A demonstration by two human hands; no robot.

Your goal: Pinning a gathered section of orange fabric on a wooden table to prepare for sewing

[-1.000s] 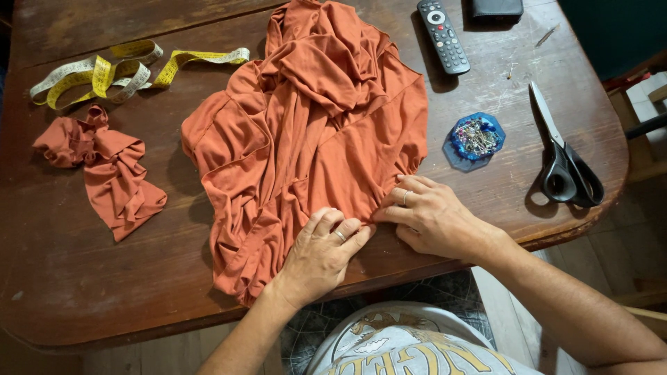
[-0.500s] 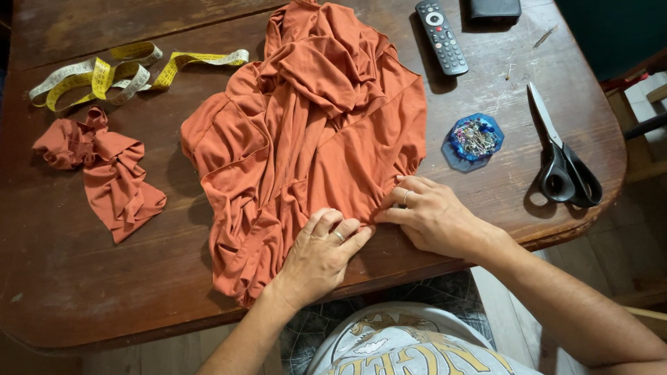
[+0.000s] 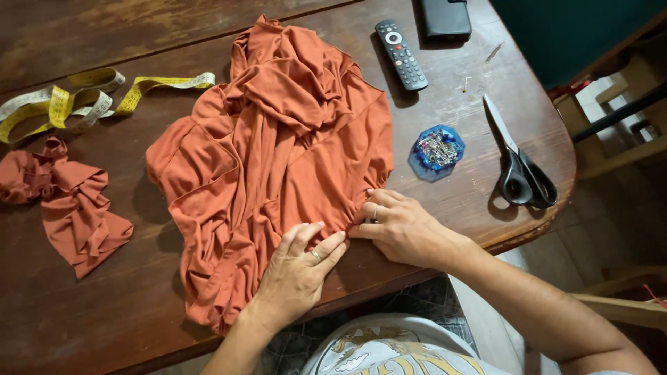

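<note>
wooden table (image 3: 104, 305) | orange garment (image 3: 278, 160) | tape measure (image 3: 83, 101) | scissors (image 3: 521, 167) | remote (image 3: 401, 54)

Your left hand (image 3: 297, 267) lies flat on the orange garment (image 3: 278, 160) and hides the hem under it, so you cannot tell whether a pin sits there. Your right hand (image 3: 399, 226) covers the fabric edge it pinches. The black case (image 3: 446, 15) and the measuring tape (image 3: 83, 101) run off the frame edges. The pins in the blue dish (image 3: 438, 149) are too small to count.
</note>
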